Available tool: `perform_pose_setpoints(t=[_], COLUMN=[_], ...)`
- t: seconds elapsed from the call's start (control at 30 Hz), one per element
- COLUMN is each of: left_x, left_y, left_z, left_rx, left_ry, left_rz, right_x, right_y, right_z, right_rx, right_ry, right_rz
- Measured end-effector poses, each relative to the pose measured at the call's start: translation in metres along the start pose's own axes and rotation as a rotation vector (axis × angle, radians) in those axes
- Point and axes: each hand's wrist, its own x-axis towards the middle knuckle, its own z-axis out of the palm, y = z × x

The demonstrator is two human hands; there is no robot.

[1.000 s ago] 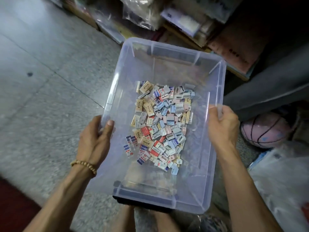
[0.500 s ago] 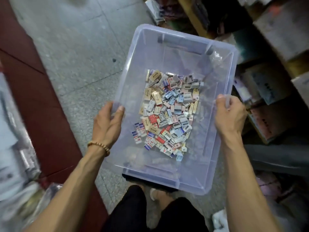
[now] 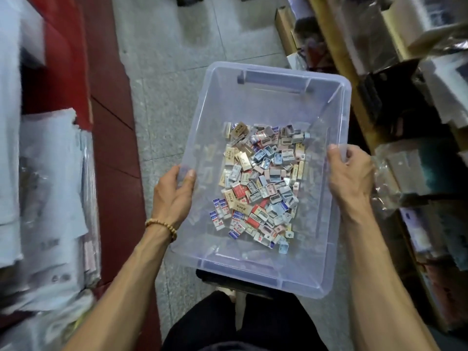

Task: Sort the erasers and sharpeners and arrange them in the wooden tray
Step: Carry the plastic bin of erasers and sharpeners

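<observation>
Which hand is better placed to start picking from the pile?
Neither clearly: left hand and right hand both grip the clear bin rims; the pile sits roughly midway.

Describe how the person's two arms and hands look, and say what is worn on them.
Both forearms are bare: no sleeves and no gloves show. The left hand has a bracelet of small round tan beads around its wrist. The right hand wears nothing visible: no watch, ring or band can be seen on it or on its wrist. No markings show on either arm.
</observation>
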Motion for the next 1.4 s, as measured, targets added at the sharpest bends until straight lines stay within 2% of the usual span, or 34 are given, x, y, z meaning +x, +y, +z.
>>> perform_pose_setpoints(t=[0.13, 0.5, 0.67, 0.97, 1.13, 1.4], left_x=[0.050, 0.218, 0.335, 0.537, 0.659, 0.853], left_y=[0.016, 0.106, 0.141, 0.254, 0.313, 0.416], left_z=[0.009, 0.008, -0.004, -0.029, -0.017, 0.000], left_rx=[-0.035, -0.144, -0.173, -0.170, -0.033, -0.016], left_ry=[0.051, 0.158, 0.168, 0.177, 0.192, 0.255], left_rz=[-0.046, -0.118, -0.116, -0.064, -0.035, -0.117], right_x=[0.061, 0.245, 0.334, 0.497, 0.613, 0.806], right_y=[-0.038, -0.169, -0.236, -0.365, -0.421, -0.542], right_z=[0.018, 0.096, 0.159, 0.241, 0.291, 0.368], right_rx=[-0.013, -0.075, -0.105, -0.038, -0.009, -0.059], right_ry=[-0.081, -0.174, -0.146, -0.141, -0.169, -0.232], right_rz=[-0.048, -0.182, -0.197, -0.200, -0.199, -0.215])
